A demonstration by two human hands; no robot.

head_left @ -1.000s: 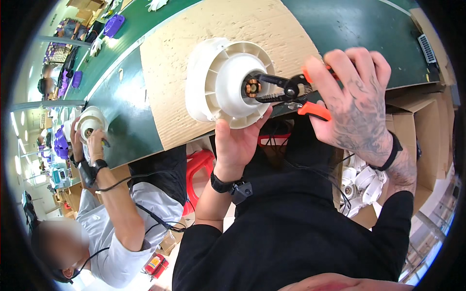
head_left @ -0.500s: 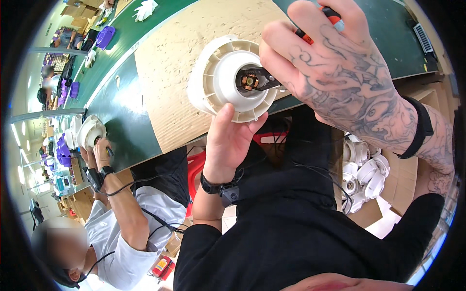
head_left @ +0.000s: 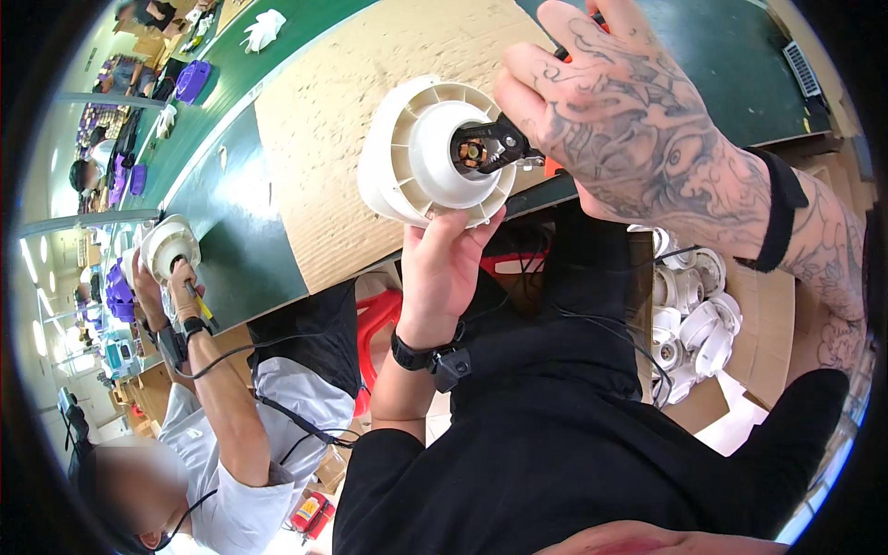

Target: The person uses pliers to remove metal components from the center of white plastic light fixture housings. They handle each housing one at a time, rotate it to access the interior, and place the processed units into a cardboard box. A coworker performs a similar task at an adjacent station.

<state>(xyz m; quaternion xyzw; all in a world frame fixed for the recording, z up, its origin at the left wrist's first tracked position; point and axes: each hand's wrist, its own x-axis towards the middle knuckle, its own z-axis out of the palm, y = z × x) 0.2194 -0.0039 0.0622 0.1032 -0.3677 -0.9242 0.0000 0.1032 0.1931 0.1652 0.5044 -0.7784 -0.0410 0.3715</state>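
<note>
- Green workbench point(head_left: 240, 236): a cardboard sheet point(head_left: 314, 185) lies flat on it, as in the earlier frames.
- Cardboard box point(head_left: 763, 319): right of the person's lap, with a jumble of white plastic parts point(head_left: 708, 328) inside.
- White housing point(head_left: 393, 176): over the sheet's near part, ribbed side toward the camera; whether it rests there cannot be told.
- Right hand point(head_left: 629, 120): clenched around the pliers; since a second ago it has rolled over, its back now hiding most of the handles.
- Left hand point(head_left: 439, 277): grasping the housing's near rim, thumb in front.
- Pliers point(head_left: 509, 141): jaws inside the housing's round opening; their pivot, covered half a second ago, now shows.
- Copper-coloured core point(head_left: 473, 154): within that opening, beside the jaws.
</note>
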